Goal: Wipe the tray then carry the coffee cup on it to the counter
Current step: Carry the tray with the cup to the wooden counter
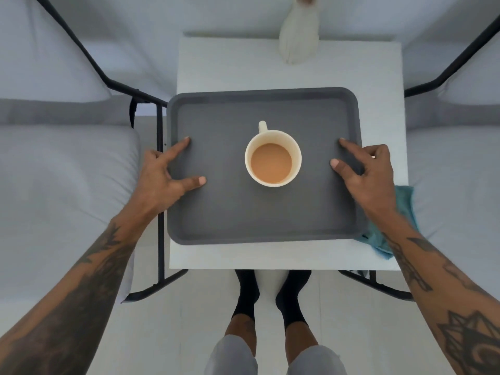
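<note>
A dark grey tray lies on a small white table. A cream coffee cup full of milky coffee stands near the tray's middle, its handle pointing away from me. My left hand grips the tray's left rim, thumb and forefinger lying on the tray's inside. My right hand grips the right rim the same way. A teal cloth lies crumpled on the table under my right wrist, partly hidden by the tray and my arm.
A white vase-like object stands at the table's far edge. Grey cushioned seats with black metal frames flank the table on both sides. My feet in black socks stand on the pale floor just before the table.
</note>
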`<move>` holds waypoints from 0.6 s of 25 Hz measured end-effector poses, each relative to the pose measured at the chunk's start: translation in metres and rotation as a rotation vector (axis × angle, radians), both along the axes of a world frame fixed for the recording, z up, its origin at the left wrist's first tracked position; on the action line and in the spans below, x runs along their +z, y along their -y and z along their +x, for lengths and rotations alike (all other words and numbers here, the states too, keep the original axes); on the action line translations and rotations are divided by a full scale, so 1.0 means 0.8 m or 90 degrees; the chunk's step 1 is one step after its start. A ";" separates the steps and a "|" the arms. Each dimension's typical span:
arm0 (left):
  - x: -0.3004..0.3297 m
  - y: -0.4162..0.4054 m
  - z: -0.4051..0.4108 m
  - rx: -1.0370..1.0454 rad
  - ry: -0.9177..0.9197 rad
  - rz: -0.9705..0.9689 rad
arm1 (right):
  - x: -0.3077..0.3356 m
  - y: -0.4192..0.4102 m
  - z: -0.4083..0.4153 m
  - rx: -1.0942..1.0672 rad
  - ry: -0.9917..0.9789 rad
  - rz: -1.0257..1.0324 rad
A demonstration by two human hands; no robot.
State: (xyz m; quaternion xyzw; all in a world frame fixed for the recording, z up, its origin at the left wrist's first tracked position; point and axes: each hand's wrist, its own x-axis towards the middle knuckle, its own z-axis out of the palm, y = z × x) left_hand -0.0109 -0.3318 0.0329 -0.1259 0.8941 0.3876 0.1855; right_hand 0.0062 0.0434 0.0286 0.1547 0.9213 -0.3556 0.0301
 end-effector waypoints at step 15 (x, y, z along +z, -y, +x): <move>0.481 0.018 0.050 0.131 -0.253 0.071 | 0.501 0.028 -0.001 0.046 -0.178 0.011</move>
